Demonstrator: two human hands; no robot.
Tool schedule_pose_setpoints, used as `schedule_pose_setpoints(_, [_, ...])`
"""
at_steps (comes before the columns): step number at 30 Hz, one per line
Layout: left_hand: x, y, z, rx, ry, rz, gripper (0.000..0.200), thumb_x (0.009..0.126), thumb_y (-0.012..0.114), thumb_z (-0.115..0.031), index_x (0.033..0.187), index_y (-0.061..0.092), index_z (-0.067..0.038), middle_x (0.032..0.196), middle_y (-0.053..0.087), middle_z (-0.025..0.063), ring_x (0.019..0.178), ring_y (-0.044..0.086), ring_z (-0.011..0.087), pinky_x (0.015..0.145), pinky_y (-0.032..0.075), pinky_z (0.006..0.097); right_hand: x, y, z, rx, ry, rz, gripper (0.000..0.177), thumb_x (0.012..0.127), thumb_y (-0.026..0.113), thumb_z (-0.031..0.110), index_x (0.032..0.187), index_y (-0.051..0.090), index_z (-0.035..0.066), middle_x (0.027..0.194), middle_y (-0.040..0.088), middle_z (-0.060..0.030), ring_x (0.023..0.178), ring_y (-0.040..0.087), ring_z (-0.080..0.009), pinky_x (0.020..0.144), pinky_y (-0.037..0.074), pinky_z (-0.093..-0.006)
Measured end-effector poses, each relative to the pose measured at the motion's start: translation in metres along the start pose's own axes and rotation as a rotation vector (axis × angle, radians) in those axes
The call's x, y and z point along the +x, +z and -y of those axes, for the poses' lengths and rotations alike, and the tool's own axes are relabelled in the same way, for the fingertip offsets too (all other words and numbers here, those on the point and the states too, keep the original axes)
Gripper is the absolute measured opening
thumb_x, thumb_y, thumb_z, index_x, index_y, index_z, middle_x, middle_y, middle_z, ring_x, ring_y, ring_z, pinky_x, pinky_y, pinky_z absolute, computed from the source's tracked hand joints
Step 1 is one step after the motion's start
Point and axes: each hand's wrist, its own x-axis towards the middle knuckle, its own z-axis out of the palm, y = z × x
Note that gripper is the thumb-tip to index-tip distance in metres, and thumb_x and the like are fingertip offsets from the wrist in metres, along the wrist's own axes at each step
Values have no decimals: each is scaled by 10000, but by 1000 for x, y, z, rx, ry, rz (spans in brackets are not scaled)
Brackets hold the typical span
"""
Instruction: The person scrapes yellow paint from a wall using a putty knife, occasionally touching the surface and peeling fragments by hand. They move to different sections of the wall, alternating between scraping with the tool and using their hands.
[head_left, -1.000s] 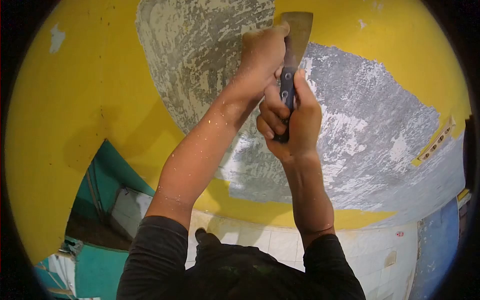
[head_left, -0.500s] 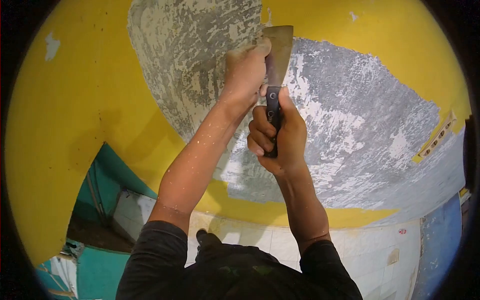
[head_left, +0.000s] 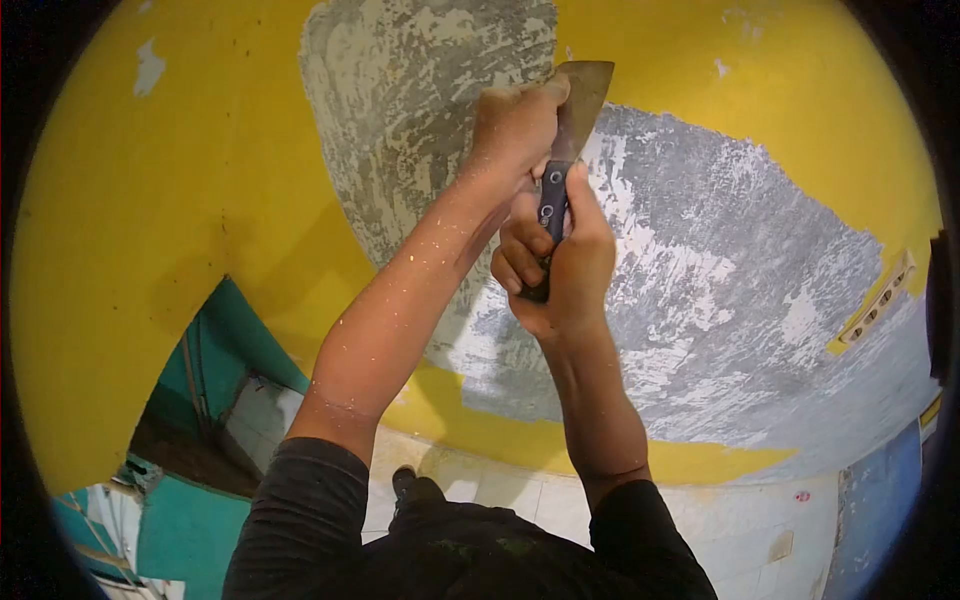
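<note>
A paint scraper (head_left: 583, 108) with a wide metal blade and a black riveted handle is held in both hands, blade upward and tilted slightly right. My right hand (head_left: 570, 250) is wrapped round the handle, thumb lying along its side. Higher up, my left hand (head_left: 515, 130) is closed on the left side of the blade, with its fingertips partly hidden. The blade's top edge lies at the border between yellow paint (head_left: 670, 55) and the grey scraped patch (head_left: 700, 210) of the wall. Small pale flakes dot my left forearm.
A socket strip (head_left: 875, 300) is fixed to the wall at the right. At the lower left, a green-walled opening (head_left: 215, 350) breaks the yellow wall. Pale floor tiles (head_left: 700, 520) lie below, with a blue surface (head_left: 875, 520) at the far right.
The view has shifted, so the wall, both hands and the scraper appear a little farther right and lower. The scraper leans slightly more to the right. Both hands keep their hold.
</note>
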Motion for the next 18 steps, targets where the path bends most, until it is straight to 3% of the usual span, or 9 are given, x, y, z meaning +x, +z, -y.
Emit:
schedule_pose_setpoints(3, [-4,2,17,-141,45,-3,310,797,525,-186,547,501,-4,440,422,25,297,354,110,284,250,270,-2,-12,-9,3,-14,-14,274,922,306,388,914,440,150,463,281,41,316,220,-76,307,225,-224])
schedule_pose_setpoints(11, [1,0,16,-90,-77,1,298,754,524,-183,534,503,17,415,430,52,303,380,131,300,272,305,-1,-10,-9,-15,-60,14,286,933,273,361,907,450,138,467,297,37,321,227,-77,309,231,-219])
schedule_pose_setpoints(18, [10,12,1,-81,6,-8,294,756,520,-182,548,518,27,448,461,67,300,391,131,282,263,286,9,-10,7,-7,-84,134,300,929,265,410,885,412,153,458,279,28,314,222,-90,323,224,-234])
